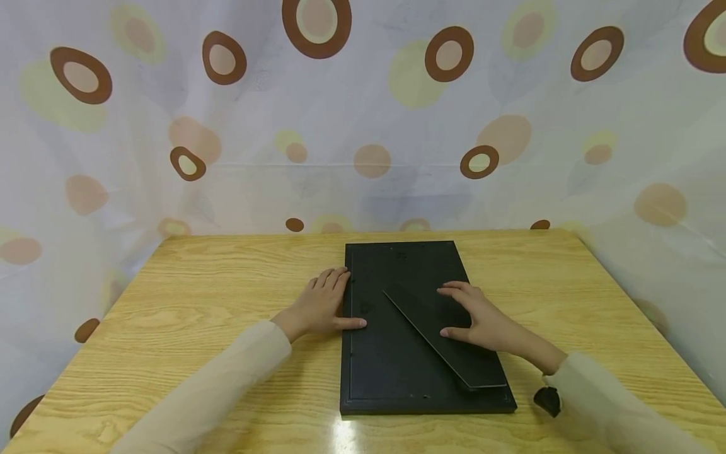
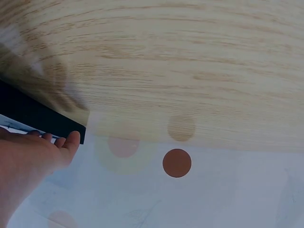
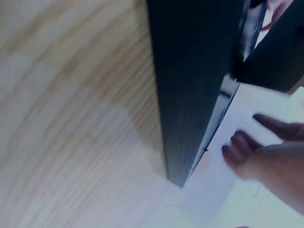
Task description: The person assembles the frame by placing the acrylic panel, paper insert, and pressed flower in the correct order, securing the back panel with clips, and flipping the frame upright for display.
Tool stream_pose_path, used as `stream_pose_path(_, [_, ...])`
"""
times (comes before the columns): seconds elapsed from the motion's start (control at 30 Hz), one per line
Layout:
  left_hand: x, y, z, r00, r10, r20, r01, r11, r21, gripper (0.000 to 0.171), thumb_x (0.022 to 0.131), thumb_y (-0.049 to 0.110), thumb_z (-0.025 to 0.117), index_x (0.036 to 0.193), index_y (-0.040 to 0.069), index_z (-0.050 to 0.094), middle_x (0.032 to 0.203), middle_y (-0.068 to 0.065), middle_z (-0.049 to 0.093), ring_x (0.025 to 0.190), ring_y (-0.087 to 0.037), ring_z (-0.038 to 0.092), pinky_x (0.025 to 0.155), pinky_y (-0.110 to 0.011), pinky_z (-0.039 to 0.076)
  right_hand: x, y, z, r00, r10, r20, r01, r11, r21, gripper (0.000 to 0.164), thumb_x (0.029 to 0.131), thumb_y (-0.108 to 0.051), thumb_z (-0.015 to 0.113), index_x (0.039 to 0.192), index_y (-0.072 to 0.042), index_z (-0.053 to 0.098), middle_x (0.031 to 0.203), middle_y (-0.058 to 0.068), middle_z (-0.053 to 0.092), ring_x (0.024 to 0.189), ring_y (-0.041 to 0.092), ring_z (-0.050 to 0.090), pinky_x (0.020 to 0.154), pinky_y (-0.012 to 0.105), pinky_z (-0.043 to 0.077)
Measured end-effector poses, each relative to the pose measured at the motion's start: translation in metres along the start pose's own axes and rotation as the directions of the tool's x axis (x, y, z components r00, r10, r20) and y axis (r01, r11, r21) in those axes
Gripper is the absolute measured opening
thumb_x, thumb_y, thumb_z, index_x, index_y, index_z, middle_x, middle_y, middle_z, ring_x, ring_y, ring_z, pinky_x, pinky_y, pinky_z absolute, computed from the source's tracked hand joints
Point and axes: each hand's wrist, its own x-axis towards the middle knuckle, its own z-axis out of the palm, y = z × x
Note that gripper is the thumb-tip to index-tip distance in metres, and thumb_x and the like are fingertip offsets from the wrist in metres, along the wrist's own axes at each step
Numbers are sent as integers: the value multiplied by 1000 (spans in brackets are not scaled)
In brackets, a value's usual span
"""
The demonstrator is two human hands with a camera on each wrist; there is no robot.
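Note:
A black picture frame (image 1: 368, 366) lies face down, its back panel upward. On the back, a black easel stand (image 1: 448, 340) sits at a slant, its lower end raised a little off the panel. My left hand (image 1: 323, 302) rests at the frame's left edge, thumb over the back and the other fingers along the side. In the left wrist view, its fingertips meet the frame's black edge (image 2: 61, 126). My right hand (image 1: 479, 321) is over the stand, thumb and fingers spread apart with nothing between them. In the right wrist view that hand (image 3: 266, 156) appears apart from the frame (image 3: 185, 95).
The frame lies on a light wood-grain table (image 1: 227, 271). Behind and beside the table hangs a pale cloth (image 1: 255, 126) with brown, pink and yellow spots. A small black object (image 1: 547, 401) sits at the right sleeve's cuff.

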Motion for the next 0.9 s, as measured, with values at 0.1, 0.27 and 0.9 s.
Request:
stream_pose_path(0.1, [0, 0, 0, 1000, -4, 8, 4, 1000, -15, 101, 77, 73, 46, 145, 5, 17, 152, -11, 16, 139, -32, 17, 108, -49, 21, 0, -7, 4, 996, -81, 43, 80, 996, 29, 59, 82, -20, 68, 131, 2, 42, 136, 21, 37, 123, 39, 37, 93, 56, 36])
stream_pose_path(0.27, [0, -1, 2, 1000, -3, 8, 3, 999, -34, 100, 77, 73, 46, 146, 6, 17, 152, -10, 15, 138, -31, 17, 108, -49, 21, -2, -14, 11, 982, -171, 83, 168, 985, 45, 52, 84, -18, 65, 129, -1, 45, 134, 15, 43, 122, 34, 41, 95, 56, 35])
stream_pose_path(0.9, [-1, -1, 2, 1000, -6, 15, 7, 998, -64, 100, 77, 72, 48, 146, 7, 16, 153, -10, 13, 138, -31, 16, 108, -50, 20, -13, -21, 20, 965, -83, 249, 72, 996, 54, 81, 80, -50, 64, 139, -5, 32, 145, 12, 26, 131, 32, 27, 98, 56, 31])
